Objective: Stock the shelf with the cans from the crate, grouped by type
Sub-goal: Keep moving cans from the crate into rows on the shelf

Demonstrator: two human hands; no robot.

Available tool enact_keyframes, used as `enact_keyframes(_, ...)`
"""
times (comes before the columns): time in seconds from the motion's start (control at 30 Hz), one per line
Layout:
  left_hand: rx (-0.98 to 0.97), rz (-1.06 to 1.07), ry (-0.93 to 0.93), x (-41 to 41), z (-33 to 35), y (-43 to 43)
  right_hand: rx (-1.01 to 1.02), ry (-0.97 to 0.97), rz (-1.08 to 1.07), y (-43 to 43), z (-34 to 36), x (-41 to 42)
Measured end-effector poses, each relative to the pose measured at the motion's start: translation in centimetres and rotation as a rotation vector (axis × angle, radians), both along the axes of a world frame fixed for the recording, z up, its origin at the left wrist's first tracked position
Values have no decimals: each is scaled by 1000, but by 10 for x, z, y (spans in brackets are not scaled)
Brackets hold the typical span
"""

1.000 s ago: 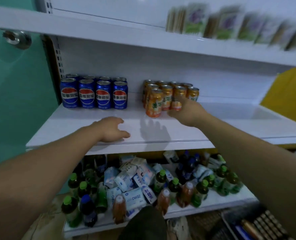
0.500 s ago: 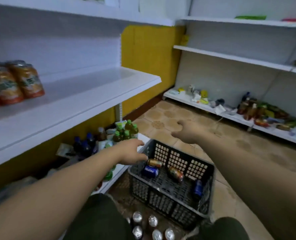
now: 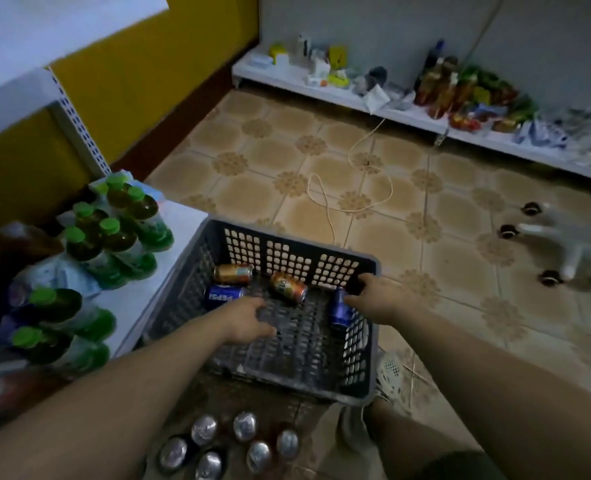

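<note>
A grey plastic crate stands on the floor in front of me. Inside lie two orange cans at the far side and a blue Pepsi can at the left. A second blue can leans against the right wall. My left hand hovers low inside the crate just right of the Pepsi can, fingers relaxed and holding nothing. My right hand reaches over the right rim, thumb and fingers closing round the upper end of the leaning blue can.
Several cans stand upright on the floor near my legs. Green-capped bottles crowd the low shelf at the left. A pale cable lies across the tiled floor, and a wheeled chair base sits at the right. A stocked low shelf runs along the far wall.
My view swung from the can shelf down to the crate. Both hands dropped from above the crate into it, and the right hand reached the leaning blue can.
</note>
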State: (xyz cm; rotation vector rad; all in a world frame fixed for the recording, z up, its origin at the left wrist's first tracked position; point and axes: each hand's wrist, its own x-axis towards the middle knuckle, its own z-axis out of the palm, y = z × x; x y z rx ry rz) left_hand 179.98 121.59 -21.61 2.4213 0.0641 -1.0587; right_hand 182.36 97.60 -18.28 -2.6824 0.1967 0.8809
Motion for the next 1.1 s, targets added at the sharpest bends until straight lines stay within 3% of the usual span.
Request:
enact_keyframes(0.4,-201,417,234,106,-217,-1,118,116,-5,46,-257,129)
enact_keyframes(0.53,-242,500,289,119,-265,9,89,132,8,63,-329,142)
enact_keyframes(0.63,-290,568,318,123,-280,13,35,39,-9,66,-358,143)
enact_keyframes(0.7,-297,602,308,123,-280,13,19,-18,-43,68,-362,141)
enact_keyframes(0.83,-288,635,317,110,-260,11,116,120,-274,72,-347,122)
enact_keyframes(0.93,-339,700,298,98,-232,14,342,201,-507,76,-315,92)
enact_keyframes(1.1,-450,933,200,64,-155,28,712,182,-576,103,-220,28)
